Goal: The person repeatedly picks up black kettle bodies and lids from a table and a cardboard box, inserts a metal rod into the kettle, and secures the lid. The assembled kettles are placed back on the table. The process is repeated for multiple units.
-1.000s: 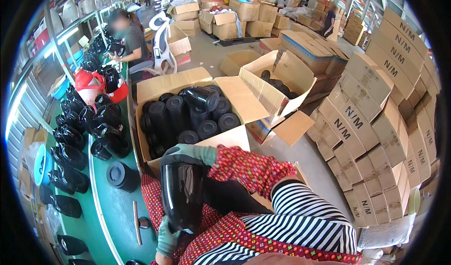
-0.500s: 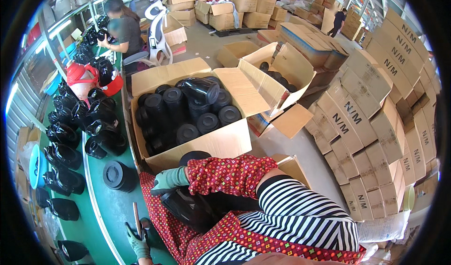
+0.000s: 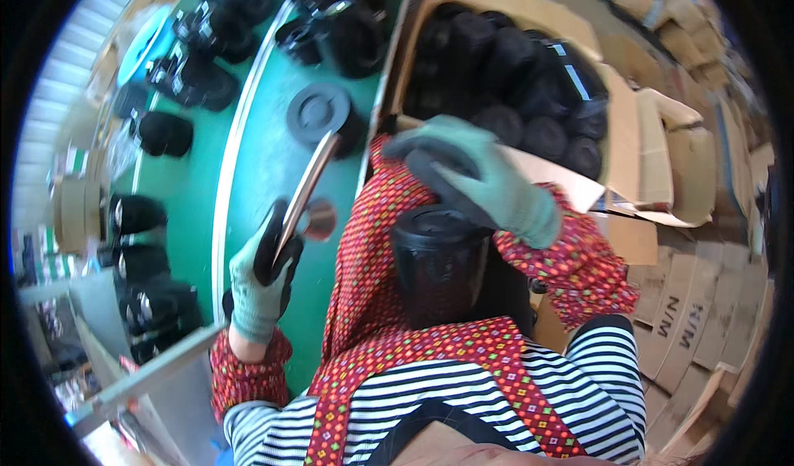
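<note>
Left hand (image 3: 261,282), left of frame centre: grip closed on copper-coloured stick (image 3: 308,182). Right hand (image 3: 488,181), upper centre, over black container (image 3: 437,263); cannot tell whether its grip holds anything.

The cartons (image 3: 716,288) at the right bear two short dark markings (image 3: 668,317), side by side, each in large capitals with a slash. Any print on the packs (image 3: 43,243) at the left is too small to read.

Soft blur, dark fisheye rim
</note>
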`<state>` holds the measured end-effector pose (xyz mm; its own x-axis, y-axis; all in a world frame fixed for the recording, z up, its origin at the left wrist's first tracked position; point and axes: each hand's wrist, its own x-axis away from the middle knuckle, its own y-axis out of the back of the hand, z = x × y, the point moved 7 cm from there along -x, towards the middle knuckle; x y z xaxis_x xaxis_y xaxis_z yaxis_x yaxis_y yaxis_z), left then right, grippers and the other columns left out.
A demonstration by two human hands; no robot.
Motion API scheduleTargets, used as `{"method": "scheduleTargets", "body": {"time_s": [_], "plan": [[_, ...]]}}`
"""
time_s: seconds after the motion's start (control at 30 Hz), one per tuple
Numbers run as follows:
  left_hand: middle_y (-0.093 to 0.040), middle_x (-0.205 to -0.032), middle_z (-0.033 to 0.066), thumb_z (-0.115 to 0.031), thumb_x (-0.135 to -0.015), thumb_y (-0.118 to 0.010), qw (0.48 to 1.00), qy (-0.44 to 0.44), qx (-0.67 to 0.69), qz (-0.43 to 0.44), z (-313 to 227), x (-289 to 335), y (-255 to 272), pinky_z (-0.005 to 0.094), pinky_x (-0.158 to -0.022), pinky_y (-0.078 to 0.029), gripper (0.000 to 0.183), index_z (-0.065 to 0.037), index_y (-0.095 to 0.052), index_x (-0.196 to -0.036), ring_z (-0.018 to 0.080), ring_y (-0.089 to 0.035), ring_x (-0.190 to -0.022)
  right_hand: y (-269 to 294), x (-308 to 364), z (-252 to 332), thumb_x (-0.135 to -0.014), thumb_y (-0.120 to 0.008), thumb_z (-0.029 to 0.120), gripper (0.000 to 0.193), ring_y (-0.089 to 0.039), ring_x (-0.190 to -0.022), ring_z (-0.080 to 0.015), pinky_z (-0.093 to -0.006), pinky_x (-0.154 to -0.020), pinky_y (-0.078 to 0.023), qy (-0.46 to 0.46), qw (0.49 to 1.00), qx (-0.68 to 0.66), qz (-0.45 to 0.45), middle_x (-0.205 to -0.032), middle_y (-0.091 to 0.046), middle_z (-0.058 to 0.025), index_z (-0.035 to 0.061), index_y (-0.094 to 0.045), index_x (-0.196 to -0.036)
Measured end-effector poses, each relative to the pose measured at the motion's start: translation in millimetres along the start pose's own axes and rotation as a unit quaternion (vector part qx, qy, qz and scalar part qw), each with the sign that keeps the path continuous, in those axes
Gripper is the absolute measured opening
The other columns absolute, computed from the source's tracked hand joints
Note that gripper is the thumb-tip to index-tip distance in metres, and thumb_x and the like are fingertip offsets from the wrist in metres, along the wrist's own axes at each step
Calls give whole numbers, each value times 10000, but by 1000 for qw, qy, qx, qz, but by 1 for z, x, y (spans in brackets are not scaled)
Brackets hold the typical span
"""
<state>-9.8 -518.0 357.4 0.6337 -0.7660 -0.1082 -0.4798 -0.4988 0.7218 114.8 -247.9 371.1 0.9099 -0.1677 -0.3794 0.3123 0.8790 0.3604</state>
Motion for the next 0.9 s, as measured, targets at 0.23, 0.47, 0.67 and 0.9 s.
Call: {"method": "scheduleTargets", "body": {"time_s": [0.23,0.47,0.67,0.9], "plan": [[-683,-1358,251,-37,-896,-773,963,-17,216,161,-99,-66,-21,373,-969,-557,678,53,-518,-1517,311,-721,-1171,16,-40,17,-835,-787,213,480,-614,-1197,-374,-546,-1146,-422,195,950,243,37,-1242,-667,-139,87,-691,-1289],[-656,-1338,284,-629,-906,-727,943,-139,256,161,-119,-105,-43,484,-983,-523,893,84,-587,-1426,371,-670,-1181,10,7,-111,-967,-675,76,425,-654,-1018,-284,-405,-905,-531,28,997,-37,54,-1125,-669,-129,19,-607,-1383],[-681,-1225,220,-247,-904,-675,836,-309,317,326,-126,-120,-88,581,-1140,-407,393,28,-732,-1179,445,-622,-1246,-6,42,-103,-995,-654,136,340,-652,-1097,-377,-486,-998,-511,129,984,103,-59,-1230,-668,-167,76,-665,-1330],[-691,-1219,234,-181,-1002,-506,859,-223,372,270,-127,-101,-106,613,-1204,-316,381,80,-692,-1207,451,-581,-1326,-3,57,-107,-987,-673,161,418,-608,-1215,-383,-493,-1084,-482,74,990,118,31,-1317,-631,-174,48,-616,-1385]]}}
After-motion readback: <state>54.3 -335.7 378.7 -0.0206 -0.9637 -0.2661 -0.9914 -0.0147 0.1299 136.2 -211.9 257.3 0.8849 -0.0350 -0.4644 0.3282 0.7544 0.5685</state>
